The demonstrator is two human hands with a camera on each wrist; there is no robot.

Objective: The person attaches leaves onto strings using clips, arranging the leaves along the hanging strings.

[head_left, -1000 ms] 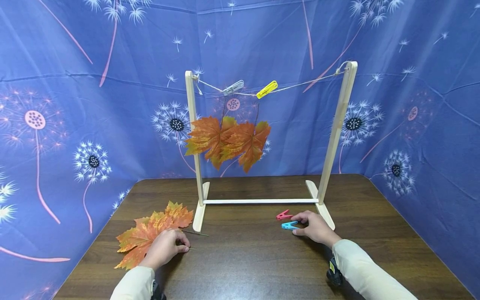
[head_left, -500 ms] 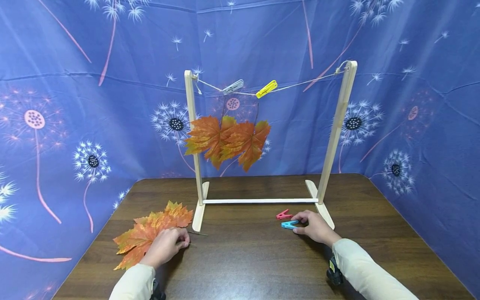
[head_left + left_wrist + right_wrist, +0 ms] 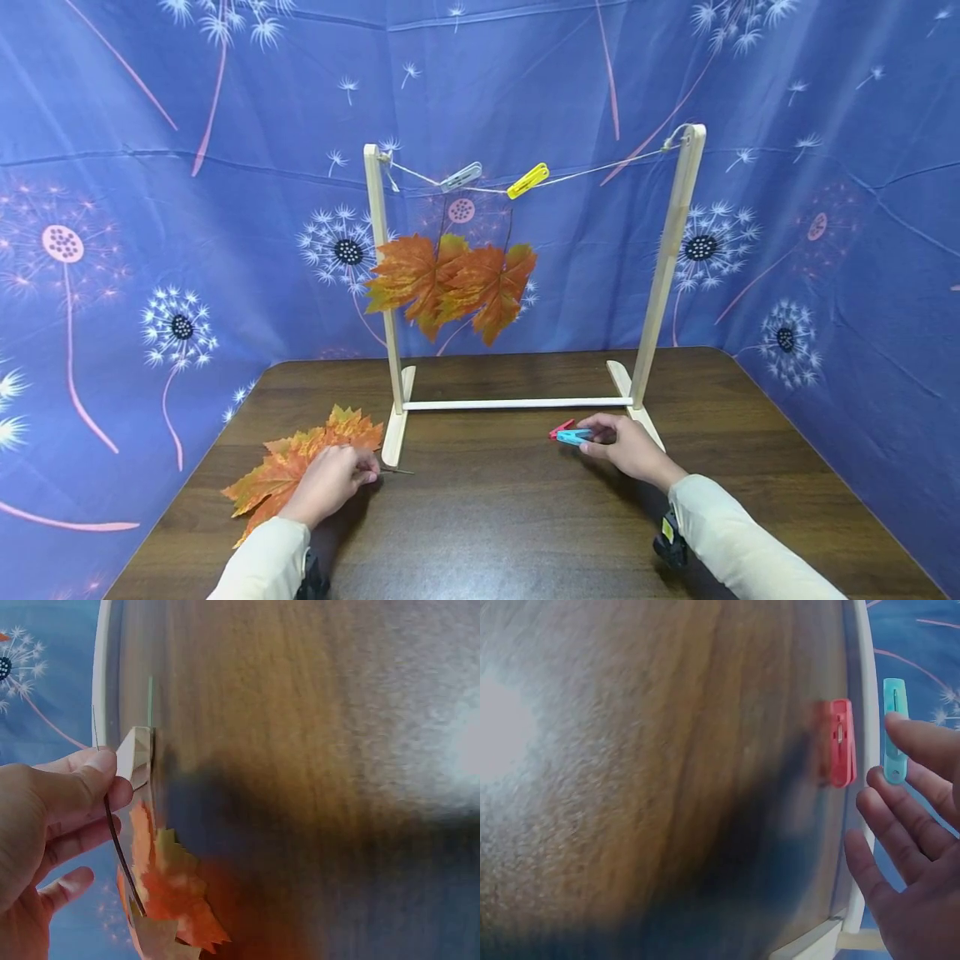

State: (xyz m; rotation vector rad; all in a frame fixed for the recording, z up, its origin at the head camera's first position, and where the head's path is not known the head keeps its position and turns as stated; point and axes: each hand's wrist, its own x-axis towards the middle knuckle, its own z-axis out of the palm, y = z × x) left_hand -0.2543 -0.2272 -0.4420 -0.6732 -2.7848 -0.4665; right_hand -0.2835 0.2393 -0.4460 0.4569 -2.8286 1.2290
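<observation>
My left hand (image 3: 333,483) pinches the thin brown stem (image 3: 124,859) of an orange maple leaf between thumb and forefinger. The leaf (image 3: 262,487) is partly hidden under that hand. Behind it another maple leaf (image 3: 352,429) lies on the table, its stem pointing right. On the right side, my right hand (image 3: 630,454) holds a light blue clothespin (image 3: 895,739) between thumb and fingers, just above the table. A red clothespin (image 3: 841,742) lies on the table beyond it, partly covered by the blue one in the head view.
A wooden stand (image 3: 678,258) at the back of the brown table (image 3: 480,517) carries a string. Two maple leaves (image 3: 487,287) hang from it by a grey clothespin (image 3: 461,177) and a yellow clothespin (image 3: 528,181). A blue dandelion-print cloth (image 3: 570,75) stands behind.
My right hand has raised the blue clothespin off the table, bringing it before the red one. My left hand has shifted slightly away from me with the leaf stem. The head view has shifted slightly.
</observation>
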